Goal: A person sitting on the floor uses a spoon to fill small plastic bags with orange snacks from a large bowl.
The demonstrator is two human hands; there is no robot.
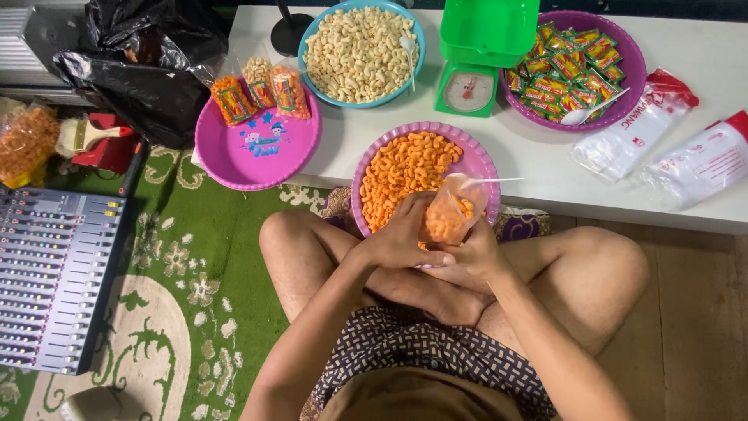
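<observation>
A green plastic kitchen scale (475, 54) stands on the white table (538, 168). Left of it sits a blue bowl of pale snacks (360, 53), right a purple bowl of what seem small sachets (573, 72); far left, a grey mixing console (51, 277).

small clear bag (450, 212) | half full of orange curled snacks | upright, mouth open | 6 o'clock rim of purple bowl (481, 159)

My bag (450, 214) is clear, full of orange snacks. The basin (467, 156) before me is purple, the tray (257, 148) pink with blue stars, the bowl (315, 35) blue, the scale (475, 54) green, the table (538, 168) white. The rug (187, 265) is green with cream flowers.
</observation>
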